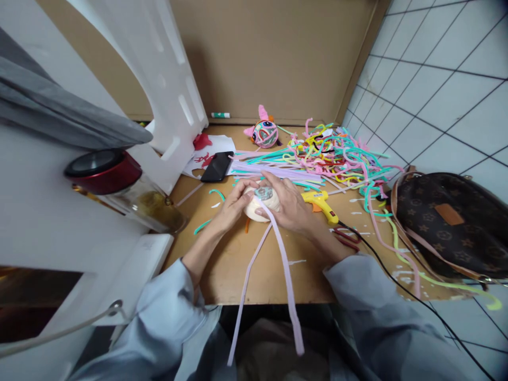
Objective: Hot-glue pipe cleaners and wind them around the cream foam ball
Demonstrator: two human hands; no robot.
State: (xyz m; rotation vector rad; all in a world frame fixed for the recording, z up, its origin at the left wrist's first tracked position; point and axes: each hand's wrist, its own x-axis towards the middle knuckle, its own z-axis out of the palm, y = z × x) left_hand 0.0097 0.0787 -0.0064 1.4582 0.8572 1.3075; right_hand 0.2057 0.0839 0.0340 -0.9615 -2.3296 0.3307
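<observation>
Both my hands are closed around a cream-white ball (254, 208) with a greyish patterned patch on its top, just above the table. My left hand (234, 203) grips its left side. On the opposite side, my right hand (291, 203) wraps the ball with the fingers over its far edge. Two lilac pipe cleaners (286, 270) hang from the ball toward my lap. A small orange piece (247, 225) sticks out below it. Close to my right hand lies a yellow hot glue gun (323, 203). Parts of the ball are hidden by my fingers.
Behind my hands lie lilac pipe cleaners (273, 172) and a tangled colourful heap (337, 153). A pink-eared ball figure (265, 133), a phone (217, 166) and a marker (220, 115) are farther back. A glass bottle (151, 209) stands left; a brown bag (452, 222) and a black cord (381, 259) are right.
</observation>
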